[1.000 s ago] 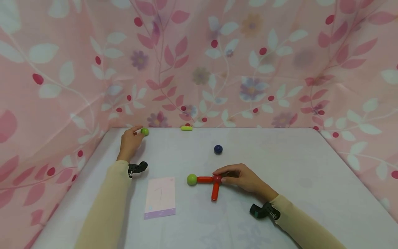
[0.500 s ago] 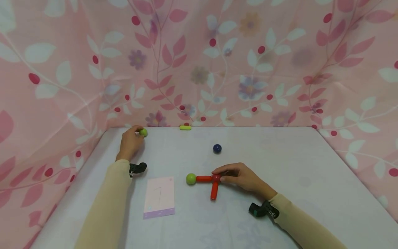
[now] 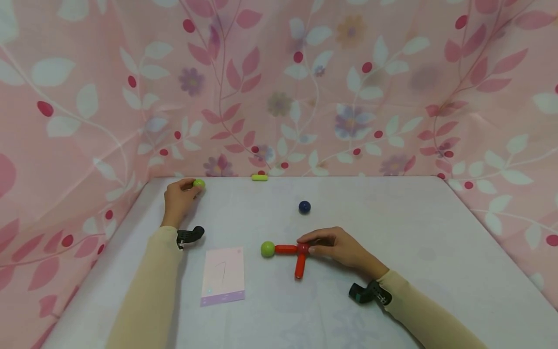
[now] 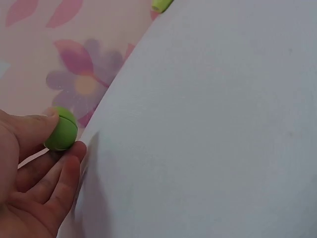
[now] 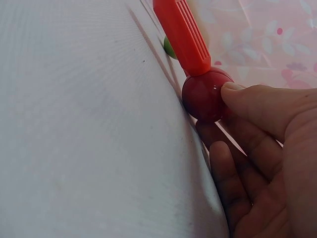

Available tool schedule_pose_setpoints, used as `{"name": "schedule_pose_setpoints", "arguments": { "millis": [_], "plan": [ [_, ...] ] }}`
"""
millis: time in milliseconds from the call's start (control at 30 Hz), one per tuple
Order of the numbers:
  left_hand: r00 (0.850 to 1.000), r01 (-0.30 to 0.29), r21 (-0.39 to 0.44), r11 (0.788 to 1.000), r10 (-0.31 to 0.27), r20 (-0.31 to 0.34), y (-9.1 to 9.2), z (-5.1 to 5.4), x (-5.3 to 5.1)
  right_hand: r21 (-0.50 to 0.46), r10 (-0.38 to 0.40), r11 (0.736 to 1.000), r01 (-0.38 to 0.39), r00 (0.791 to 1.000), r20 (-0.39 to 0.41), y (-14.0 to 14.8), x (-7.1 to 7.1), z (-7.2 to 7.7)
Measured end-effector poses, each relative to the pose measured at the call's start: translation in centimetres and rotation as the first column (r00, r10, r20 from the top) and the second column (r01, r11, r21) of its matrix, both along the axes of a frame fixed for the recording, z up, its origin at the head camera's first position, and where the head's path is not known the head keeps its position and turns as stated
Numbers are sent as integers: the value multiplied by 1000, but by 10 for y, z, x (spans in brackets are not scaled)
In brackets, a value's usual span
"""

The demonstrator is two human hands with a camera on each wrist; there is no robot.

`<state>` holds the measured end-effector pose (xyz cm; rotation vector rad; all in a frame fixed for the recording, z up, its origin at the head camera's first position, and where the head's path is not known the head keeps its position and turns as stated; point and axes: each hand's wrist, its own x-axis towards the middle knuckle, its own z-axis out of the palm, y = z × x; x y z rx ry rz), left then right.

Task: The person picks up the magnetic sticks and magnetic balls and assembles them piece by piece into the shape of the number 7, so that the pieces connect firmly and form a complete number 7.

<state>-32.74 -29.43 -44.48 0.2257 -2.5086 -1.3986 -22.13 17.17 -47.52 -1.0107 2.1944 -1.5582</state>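
At the far left of the table, my left hand (image 3: 178, 201) pinches a small green ball (image 4: 63, 131) between thumb and fingers. A seam line runs across this ball in the left wrist view. My right hand (image 3: 342, 247) holds a dark red ball (image 5: 205, 94) by thumb and fingers, near the table's middle. Two red rods join that ball: one rod (image 3: 286, 249) points left, and the other rod (image 3: 300, 266) points toward the front. On the left rod's far end sits a larger-looking green ball (image 3: 268, 249). The front rod's near end carries no ball.
A pink card (image 3: 223, 274) with a handwritten mark like a 7 and a purple strip lies left of the joined pieces. Behind them is a dark blue ball (image 3: 304, 207). A yellow-green rod (image 3: 259, 177) lies at the back edge, before a floral pink curtain (image 3: 279, 87).
My left hand has turned a little and now pinches the green ball, which looks slightly raised. My right hand and the joined red pieces have stayed in place.
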Motion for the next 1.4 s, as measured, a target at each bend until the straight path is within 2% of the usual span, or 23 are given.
{"name": "schedule_pose_setpoints", "arguments": {
  "millis": [167,267,367,500,633,800,933,1133,1400],
  "plan": [
    [999,32,102,994,-33,3,-3,4,4,1,6,1000,-6,1000,-9,0,-1,0],
    [999,53,127,991,-54,4,-2,6,7,-7,9,1000,-9,1000,-3,0,0,0],
    [997,73,118,990,-76,28,1,8,11,-12,11,1000,-11,1000,7,0,0,0],
    [994,90,65,994,-94,58,5,9,17,-12,9,1000,-9,1000,5,-1,0,0],
    [991,118,39,992,-120,53,8,11,23,-17,7,1000,-7,1000,2,-1,0,1],
    [984,176,51,983,-177,29,16,17,31,-5,4,1000,-4,1000,-1,0,0,0],
    [976,219,41,975,-219,1,27,23,40,-10,11,1000,-11,1000,-4,0,0,-1],
    [963,269,3,963,-269,-13,47,30,60,-27,22,999,-22,1000,-3,1,1,-1],
    [934,356,70,932,-357,-8,68,37,82,-19,15,1000,-15,1000,-6,1,0,-2]
  ]
}}
